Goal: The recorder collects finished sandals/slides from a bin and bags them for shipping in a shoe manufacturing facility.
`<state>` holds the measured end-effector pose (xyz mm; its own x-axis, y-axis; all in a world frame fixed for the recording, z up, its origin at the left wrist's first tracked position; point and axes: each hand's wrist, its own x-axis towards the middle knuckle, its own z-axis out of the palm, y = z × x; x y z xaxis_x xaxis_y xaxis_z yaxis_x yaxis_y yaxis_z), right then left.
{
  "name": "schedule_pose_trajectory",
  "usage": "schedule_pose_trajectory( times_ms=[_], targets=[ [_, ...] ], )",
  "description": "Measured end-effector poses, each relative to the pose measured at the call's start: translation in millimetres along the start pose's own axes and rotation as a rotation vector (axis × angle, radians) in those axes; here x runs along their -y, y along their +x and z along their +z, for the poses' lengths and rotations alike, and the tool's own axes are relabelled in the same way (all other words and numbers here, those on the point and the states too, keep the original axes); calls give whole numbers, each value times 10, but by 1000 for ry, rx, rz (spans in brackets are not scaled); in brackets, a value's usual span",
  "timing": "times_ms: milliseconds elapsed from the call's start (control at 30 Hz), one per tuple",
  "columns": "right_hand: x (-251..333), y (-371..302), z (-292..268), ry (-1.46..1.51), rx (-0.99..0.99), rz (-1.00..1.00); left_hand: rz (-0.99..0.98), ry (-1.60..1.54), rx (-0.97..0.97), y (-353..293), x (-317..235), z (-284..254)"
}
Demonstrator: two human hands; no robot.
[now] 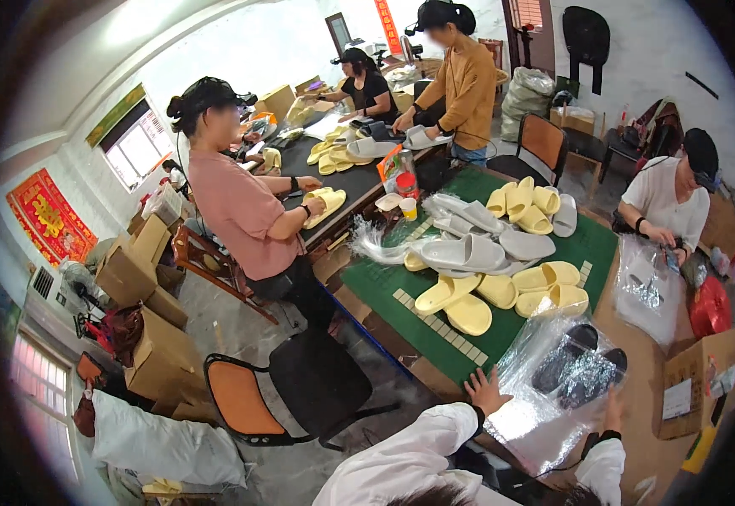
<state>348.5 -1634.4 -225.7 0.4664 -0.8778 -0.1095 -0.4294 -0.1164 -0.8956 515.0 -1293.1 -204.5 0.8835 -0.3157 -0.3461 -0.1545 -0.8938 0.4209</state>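
Note:
A clear plastic bag (526,415) lies on the near side of the table. A pair of dark slippers (593,377) shows at its far end, seemingly under or inside the film. My left hand (487,392) rests with spread fingers at the bag's left edge, by the corner of the green mat (384,282). Along the right edge is my right hand (613,411), its fingers looking stretched out beside the film, partly blurred. Beyond the bag, yellow slippers (468,314) and grey slippers (456,253) lie heaped on the mat.
A bundle of clear film (380,243) and a yellow cup (408,209) stand left of the heap. At right, a person (667,202) handles another clear bag (644,291). A cardboard box (696,379) sits nearby. Several people work at the far table; an orange-backed chair (245,396) is at left.

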Motion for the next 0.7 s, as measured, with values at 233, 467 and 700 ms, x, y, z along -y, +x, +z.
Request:
schedule_pose_trajectory(
  times_ms=[233, 467, 700],
  targets=[
    [36, 83, -132, 389, 358, 286, 29, -428, 212, 339, 164, 320],
    [542, -150, -270, 250, 604, -91, 307, -309, 13, 414, 326, 527],
    [155, -792, -628, -225, 1005, -304, 233, -445, 126, 440, -164, 474]
  ],
)
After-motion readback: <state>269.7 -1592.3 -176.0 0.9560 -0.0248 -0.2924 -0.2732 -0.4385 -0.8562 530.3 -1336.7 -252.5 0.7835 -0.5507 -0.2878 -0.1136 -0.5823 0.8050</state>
